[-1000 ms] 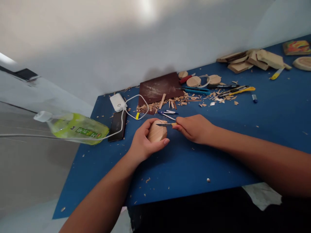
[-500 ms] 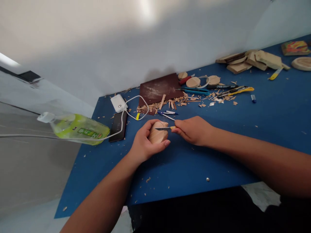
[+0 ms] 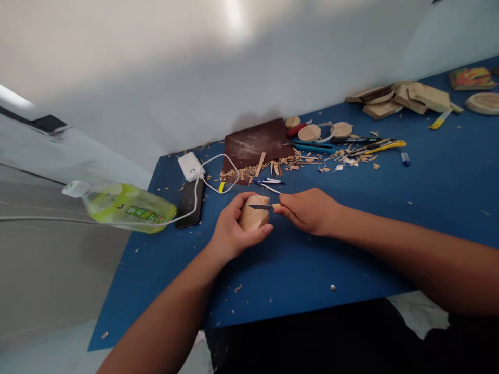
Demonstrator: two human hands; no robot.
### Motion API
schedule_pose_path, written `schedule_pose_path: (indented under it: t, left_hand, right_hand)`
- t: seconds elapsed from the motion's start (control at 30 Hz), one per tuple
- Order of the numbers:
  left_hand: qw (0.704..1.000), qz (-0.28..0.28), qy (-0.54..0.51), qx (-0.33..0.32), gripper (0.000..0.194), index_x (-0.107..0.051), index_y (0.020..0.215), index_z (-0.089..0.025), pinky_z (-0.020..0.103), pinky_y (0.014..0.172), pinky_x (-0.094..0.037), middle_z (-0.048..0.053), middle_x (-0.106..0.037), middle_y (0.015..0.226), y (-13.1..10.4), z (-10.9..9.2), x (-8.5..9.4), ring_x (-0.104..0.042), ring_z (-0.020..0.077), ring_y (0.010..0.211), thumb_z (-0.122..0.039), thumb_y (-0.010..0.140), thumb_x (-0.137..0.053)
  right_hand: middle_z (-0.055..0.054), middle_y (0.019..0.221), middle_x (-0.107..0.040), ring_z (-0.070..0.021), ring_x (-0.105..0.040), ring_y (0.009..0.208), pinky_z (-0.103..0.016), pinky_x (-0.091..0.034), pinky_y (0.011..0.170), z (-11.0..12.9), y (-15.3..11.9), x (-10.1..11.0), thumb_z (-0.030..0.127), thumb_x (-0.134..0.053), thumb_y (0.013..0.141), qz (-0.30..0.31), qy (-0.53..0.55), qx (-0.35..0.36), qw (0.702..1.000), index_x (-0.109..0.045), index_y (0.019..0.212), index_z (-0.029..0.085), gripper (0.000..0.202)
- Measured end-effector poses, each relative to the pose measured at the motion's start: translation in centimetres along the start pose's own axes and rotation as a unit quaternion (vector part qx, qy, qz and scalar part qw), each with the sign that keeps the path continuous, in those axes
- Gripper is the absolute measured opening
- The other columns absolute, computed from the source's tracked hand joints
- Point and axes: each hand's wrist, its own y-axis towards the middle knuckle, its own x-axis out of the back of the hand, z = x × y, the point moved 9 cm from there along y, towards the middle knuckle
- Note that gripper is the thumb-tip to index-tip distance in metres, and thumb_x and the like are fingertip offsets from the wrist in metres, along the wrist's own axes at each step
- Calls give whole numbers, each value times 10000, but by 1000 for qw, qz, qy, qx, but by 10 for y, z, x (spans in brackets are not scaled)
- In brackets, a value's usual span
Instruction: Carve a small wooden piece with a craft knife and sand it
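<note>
My left hand (image 3: 234, 228) is wrapped round a pale wooden piece (image 3: 252, 218) with a faceted right edge, above the blue table. My right hand (image 3: 307, 210) grips a small knife (image 3: 260, 206) by its yellowish handle, mostly hidden in the fist. The blade points left and lies across the upper part of the wood. Just behind the hands are white and blue pens (image 3: 271, 185) on the table.
Wood shavings (image 3: 288, 163), brown sandpaper (image 3: 253, 143), a blue cutter (image 3: 314, 147), and a yellow-handled tool (image 3: 390, 145) lie behind. Wood blocks (image 3: 429, 97) are back right. At left are a green-labelled bottle (image 3: 128, 205), a phone (image 3: 189, 205), a white device (image 3: 190, 166) and its cable.
My right hand has shifted very slightly left with the knife. My left hand and the wooden piece look almost unchanged.
</note>
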Motion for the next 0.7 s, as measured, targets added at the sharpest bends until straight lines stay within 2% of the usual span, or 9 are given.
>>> schedule_pose_path:
  t: [0.17,0.4,0.53,0.7]
  left_hand:
    - [1000,-6,-4,10,740,-630,1267,-217,368,833,-630,96,-784,1159,3,3,1,-756,239,947,-527,667,-931]
    - [1000,4,-12,5,715,-628,1261,-216,376,887,-615,78,-762,1152,-3,-3,0,-738,227,956,-484,671,-930]
    - [999,23,-35,12,741,-626,1280,-222,351,813,-615,77,-767,1132,-1,0,-3,-730,215,900,-507,669,-933]
    - [998,12,-51,21,741,-650,1272,-206,382,888,-614,94,-771,1168,9,12,-4,-739,243,1003,-581,691,-917]
  right_hand:
    - [-112,987,-812,-270,-751,832,-335,-224,604,-12,3,1,585,-207,1175,-5,-5,-28,1000,-624,1146,192,574]
    - [-101,985,-815,-257,-744,805,-334,-230,611,9,-4,2,568,-230,1179,-11,12,12,1000,-615,1134,191,541]
    - [-110,1000,-817,-271,-753,822,-334,-221,600,1,-1,4,580,-233,1175,-12,-7,-4,1000,-623,1166,189,552]
    - [-120,1041,-818,-293,-776,852,-325,-267,596,-15,5,7,597,-208,1171,-27,-37,-53,998,-637,1191,185,595]
